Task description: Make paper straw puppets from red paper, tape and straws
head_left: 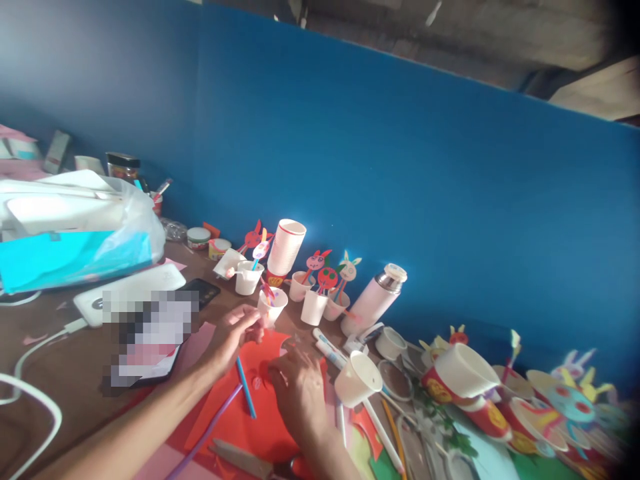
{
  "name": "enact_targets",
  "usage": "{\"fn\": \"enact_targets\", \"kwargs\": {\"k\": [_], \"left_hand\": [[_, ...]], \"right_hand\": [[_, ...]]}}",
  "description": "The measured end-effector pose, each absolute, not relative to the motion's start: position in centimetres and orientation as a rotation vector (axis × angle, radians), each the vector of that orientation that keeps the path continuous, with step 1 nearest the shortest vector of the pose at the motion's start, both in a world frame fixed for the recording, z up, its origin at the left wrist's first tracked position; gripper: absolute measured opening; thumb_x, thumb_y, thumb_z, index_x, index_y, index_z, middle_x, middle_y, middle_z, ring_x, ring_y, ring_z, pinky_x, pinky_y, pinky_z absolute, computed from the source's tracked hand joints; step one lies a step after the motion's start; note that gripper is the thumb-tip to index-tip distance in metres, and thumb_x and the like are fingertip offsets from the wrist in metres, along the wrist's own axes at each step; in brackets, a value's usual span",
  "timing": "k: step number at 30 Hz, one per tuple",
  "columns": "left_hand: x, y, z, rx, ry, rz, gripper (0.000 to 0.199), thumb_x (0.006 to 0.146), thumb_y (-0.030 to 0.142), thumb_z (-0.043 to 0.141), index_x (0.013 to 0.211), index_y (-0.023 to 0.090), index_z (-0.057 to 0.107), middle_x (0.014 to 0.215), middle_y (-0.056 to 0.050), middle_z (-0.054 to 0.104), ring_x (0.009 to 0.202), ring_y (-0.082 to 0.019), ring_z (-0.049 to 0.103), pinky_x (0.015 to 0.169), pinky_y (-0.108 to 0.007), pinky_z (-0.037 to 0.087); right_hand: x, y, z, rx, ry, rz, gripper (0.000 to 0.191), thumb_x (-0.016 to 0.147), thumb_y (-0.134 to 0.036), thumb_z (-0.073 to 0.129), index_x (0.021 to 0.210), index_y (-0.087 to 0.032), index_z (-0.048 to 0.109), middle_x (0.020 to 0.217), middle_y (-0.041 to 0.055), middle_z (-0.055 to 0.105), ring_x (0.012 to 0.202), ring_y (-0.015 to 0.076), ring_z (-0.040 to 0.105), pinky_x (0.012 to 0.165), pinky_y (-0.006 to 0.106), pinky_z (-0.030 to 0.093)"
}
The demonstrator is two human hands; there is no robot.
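My left hand reaches over the upper left of a red paper sheet, its thumb and fingertips pinched together just below a white paper cup. What the fingertips hold, if anything, is too small to tell. Bent fingers of my right hand rest low over the right side of the red sheet; their tips are partly hidden. Between the hands lies a blue stick, with a purple stick to its left. Scissors lie near the bottom edge, beside my right wrist.
Small cups with paper rabbit faces stand behind the hands, near a cup stack and a flask. A phone and power bank lie left. A white cup and more decorated cups are right.
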State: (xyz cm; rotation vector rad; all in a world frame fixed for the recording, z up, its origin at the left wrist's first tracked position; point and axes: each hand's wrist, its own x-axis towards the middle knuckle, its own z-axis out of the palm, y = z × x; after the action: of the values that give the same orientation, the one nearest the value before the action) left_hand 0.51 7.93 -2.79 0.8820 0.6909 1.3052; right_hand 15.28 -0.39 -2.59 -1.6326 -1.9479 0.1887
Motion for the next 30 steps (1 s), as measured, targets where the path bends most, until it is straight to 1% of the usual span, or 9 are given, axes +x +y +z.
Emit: {"fn": "enact_targets", "kwargs": {"k": [2,5,9,12,15,17,20,23,30], "left_hand": [[0.3,8.3,-3.1,0.867,0.694,1.323,0.03,0.067,0.039,0.078,0.067,0.016,0.059,0.063,0.001,0.065,0.05,-0.012,0.056,0.051,-0.024,0.047],[-0.1,8.7,-3.4,0.848,0.703,1.334,0.029,0.067,0.037,0.077,0.068,0.016,0.058,0.062,0.001,0.066,0.048,-0.012,0.056,0.05,-0.023,0.046],[-0.3,9.0,-3.6,0.828,0.717,1.333,0.029,0.066,0.037,0.077,0.068,0.016,0.057,0.062,0.0,0.067,0.048,-0.012,0.057,0.05,-0.022,0.046],[-0.3,9.1,-3.7,0.821,0.728,1.324,0.03,0.064,0.037,0.078,0.067,0.016,0.057,0.063,-0.001,0.068,0.048,-0.012,0.058,0.05,-0.022,0.046],[-0.4,9.1,-3.8,0.811,0.745,1.321,0.031,0.063,0.037,0.079,0.067,0.016,0.057,0.063,-0.002,0.068,0.048,-0.012,0.057,0.049,-0.022,0.046],[-0.5,9.1,-3.9,0.8,0.759,1.33,0.03,0.063,0.037,0.079,0.067,0.015,0.058,0.063,-0.002,0.068,0.048,-0.012,0.057,0.048,-0.022,0.046],[-0.5,9.0,-3.8,0.771,0.773,1.34,0.029,0.062,0.035,0.079,0.068,0.015,0.059,0.063,-0.001,0.068,0.049,-0.011,0.057,0.049,-0.022,0.046],[-0.5,9.0,-3.7,0.725,0.775,1.342,0.028,0.059,0.032,0.079,0.069,0.015,0.059,0.063,-0.001,0.068,0.051,-0.012,0.059,0.05,-0.021,0.047],[-0.8,9.5,-4.1,0.642,0.786,1.342,0.028,0.056,0.03,0.079,0.07,0.015,0.059,0.062,0.0,0.068,0.05,-0.011,0.059,0.05,-0.021,0.049]], "right_hand": [[14.8,-0.2,-3.6,-1.633,-2.098,0.018,0.012,0.081,-0.017,0.073,0.075,-0.027,0.074,0.083,0.0034,0.07,0.088,0.0283,0.063,0.08,0.043,0.042],[14.2,-0.2,-4.6,-1.609,-2.203,-0.119,0.006,0.081,-0.021,0.075,0.082,-0.027,0.074,0.085,0.005,0.07,0.089,0.0301,0.061,0.08,0.047,0.042],[13.8,-0.4,-5.1,-1.572,-2.243,-0.159,0.015,0.081,-0.017,0.073,0.091,-0.027,0.073,0.087,0.0057,0.069,0.093,0.03,0.058,0.084,0.05,0.04],[13.7,-0.4,-5.2,-1.569,-2.241,-0.123,0.017,0.082,-0.011,0.069,0.091,-0.025,0.072,0.087,0.0056,0.068,0.093,0.0286,0.058,0.088,0.049,0.039],[13.8,-0.4,-4.6,-1.558,-2.197,0.012,0.016,0.081,-0.007,0.065,0.084,-0.021,0.071,0.085,0.0062,0.068,0.09,0.0275,0.058,0.089,0.049,0.037],[14.1,-0.3,-3.8,-1.533,-2.031,0.261,0.016,0.077,-0.005,0.064,0.074,-0.02,0.07,0.08,0.0055,0.068,0.088,0.0264,0.057,0.089,0.047,0.035],[14.8,0.5,-2.5,-1.474,-1.673,0.624,0.016,0.072,-0.006,0.061,0.063,-0.019,0.065,0.072,0.0018,0.065,0.078,0.0209,0.057,0.081,0.037,0.038],[15.6,2.3,-1.9,-1.453,-1.513,0.762,0.012,0.075,-0.016,0.056,0.066,-0.018,0.063,0.064,-0.0009,0.061,0.063,0.0152,0.054,0.063,0.027,0.04],[15.1,6.9,-3.6,-1.358,-1.297,0.893,0.016,0.073,-0.033,0.059,0.068,-0.018,0.061,0.057,-0.0041,0.056,0.053,0.0118,0.048,0.052,0.022,0.037]]}}
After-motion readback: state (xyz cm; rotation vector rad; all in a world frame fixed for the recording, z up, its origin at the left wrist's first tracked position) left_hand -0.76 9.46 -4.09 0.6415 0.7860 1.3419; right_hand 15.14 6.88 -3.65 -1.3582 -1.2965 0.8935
